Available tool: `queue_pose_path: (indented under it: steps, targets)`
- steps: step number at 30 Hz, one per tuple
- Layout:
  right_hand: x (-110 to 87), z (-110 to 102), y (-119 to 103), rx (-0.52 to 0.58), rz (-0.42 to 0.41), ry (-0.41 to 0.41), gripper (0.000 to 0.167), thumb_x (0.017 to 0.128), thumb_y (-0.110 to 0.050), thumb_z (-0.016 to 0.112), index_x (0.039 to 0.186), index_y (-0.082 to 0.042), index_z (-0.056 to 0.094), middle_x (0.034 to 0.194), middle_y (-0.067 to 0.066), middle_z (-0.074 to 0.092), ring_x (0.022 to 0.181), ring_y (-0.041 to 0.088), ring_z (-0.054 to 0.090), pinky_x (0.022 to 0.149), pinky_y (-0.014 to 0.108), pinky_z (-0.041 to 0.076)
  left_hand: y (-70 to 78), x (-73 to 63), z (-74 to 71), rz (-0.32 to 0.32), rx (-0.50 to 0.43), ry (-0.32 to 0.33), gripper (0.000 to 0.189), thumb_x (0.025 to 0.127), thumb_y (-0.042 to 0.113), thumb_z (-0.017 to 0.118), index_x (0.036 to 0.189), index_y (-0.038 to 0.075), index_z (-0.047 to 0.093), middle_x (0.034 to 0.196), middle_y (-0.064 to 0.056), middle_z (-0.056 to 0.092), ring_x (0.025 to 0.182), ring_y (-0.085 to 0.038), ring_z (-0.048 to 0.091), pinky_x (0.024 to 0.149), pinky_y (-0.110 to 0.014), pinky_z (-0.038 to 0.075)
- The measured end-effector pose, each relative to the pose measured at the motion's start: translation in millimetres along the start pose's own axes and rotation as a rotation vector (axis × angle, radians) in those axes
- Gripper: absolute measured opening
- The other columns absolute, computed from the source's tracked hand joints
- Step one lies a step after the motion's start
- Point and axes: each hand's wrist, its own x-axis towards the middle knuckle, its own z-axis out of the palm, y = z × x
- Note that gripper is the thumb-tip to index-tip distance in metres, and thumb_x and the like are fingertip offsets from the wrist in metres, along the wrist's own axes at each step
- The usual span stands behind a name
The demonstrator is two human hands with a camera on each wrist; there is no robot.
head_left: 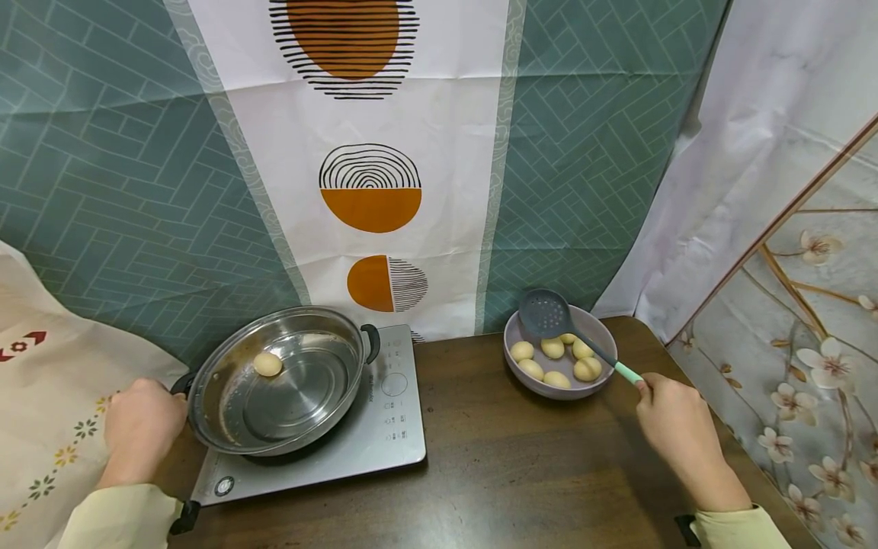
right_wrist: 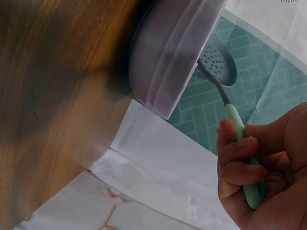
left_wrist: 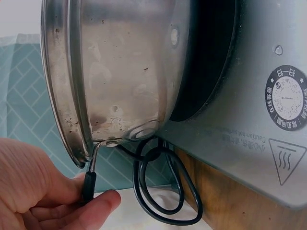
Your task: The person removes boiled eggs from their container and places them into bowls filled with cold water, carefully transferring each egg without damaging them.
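My left hand (head_left: 145, 423) grips the black side handle (left_wrist: 89, 186) of a wide steel pan (head_left: 206, 412). One pale, egg-like oval (head_left: 267, 364) lies in the pan, towards its far left side. My right hand (head_left: 679, 419) holds a skimmer (head_left: 545, 314) by its mint-green handle (right_wrist: 235, 120), fingers curled round it in the right wrist view. The dark perforated head is over the far left part of a mauve bowl (head_left: 561, 393), with nothing visible on it. Several similar pale ovals (head_left: 557, 379) sit in that bowl, partly hidden by the skimmer.
The pan stands on a silver induction cooktop (head_left: 405, 450) at the left of the wooden table (head_left: 480, 488). A coiled black cord (left_wrist: 192, 215) hangs beside the cooktop. Patterned cloth (head_left: 384, 122) hangs behind, and a flowered sheet (head_left: 823, 366) borders the right.
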Motion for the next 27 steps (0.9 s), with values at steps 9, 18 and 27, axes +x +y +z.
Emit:
queue_pose_path:
  steps: [9, 18, 27]
  targets:
    - [-0.7, 3, 0, 0.002, 0.005, 0.012, 0.015, 0.088, -0.010, 0.054, 0.086, 0.000, 0.065, 0.068, 0.017, 0.063, 0.061, 0.042, 0.059, 0.052, 0.052, 0.037, 0.5, 0.5, 0.5, -0.004, -0.001, 0.002, 0.035, 0.079, 0.018, 0.055, 0.071, -0.016, 0.061, 0.077, -0.040, 0.056, 0.073, -0.056, 0.052, 0.053, -0.050, 0.037]
    - [0.3, 2, -5, 0.015, 0.017, -0.009, 0.016, 0.090, -0.011, 0.053, 0.087, -0.001, 0.066, 0.071, 0.016, 0.065, 0.065, 0.043, 0.060, 0.055, 0.052, 0.038, 0.3, -1.5, 0.7, -0.011, -0.006, 0.004, 0.035, 0.080, 0.018, 0.056, 0.069, -0.015, 0.061, 0.072, -0.038, 0.057, 0.070, -0.054, 0.053, 0.051, -0.049, 0.038]
    - [7.8, 0, -24, 0.123, 0.083, -0.209, 0.025, 0.096, -0.019, 0.045, 0.083, -0.012, 0.066, 0.070, 0.001, 0.060, 0.059, 0.017, 0.046, 0.052, 0.030, 0.033, -0.1, -0.4, 2.0, -0.016, -0.016, 0.004, 0.035, 0.081, 0.018, 0.056, 0.070, -0.015, 0.061, 0.075, -0.038, 0.057, 0.071, -0.054, 0.052, 0.052, -0.049, 0.038]
